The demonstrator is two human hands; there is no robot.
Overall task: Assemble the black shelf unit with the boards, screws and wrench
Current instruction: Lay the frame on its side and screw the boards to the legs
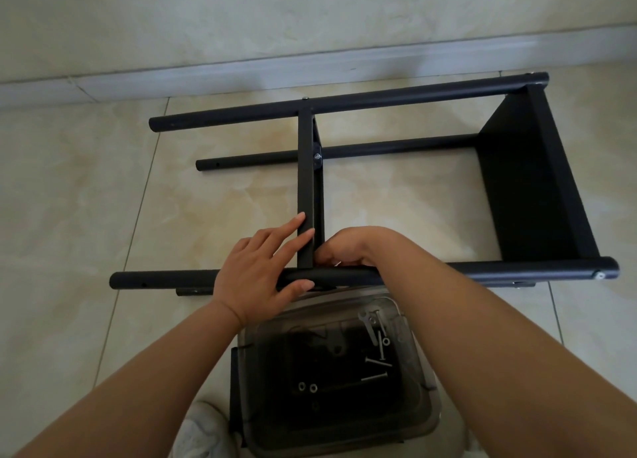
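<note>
The black shelf unit (379, 97) lies on its side on the tiled floor, with round black poles running left to right. A black board (531, 188) is fixed at its right end. A second board (306, 168) stands edge-on in the middle. My left hand (255, 271) rests on the near pole (162, 280), fingers straight along the middle board's edge and thumb under the pole. My right hand (344, 250) is curled at the joint of the middle board and near pole; a small metal piece shows under its fingers, but what it holds is hidden.
A clear plastic box (331, 433) sits near me below the pole. It holds a small wrench (367, 326), several long screws (377, 361) and washers (306, 387). A wall skirting (206, 74) runs behind the unit. A pale shoe (203, 426) shows at the bottom.
</note>
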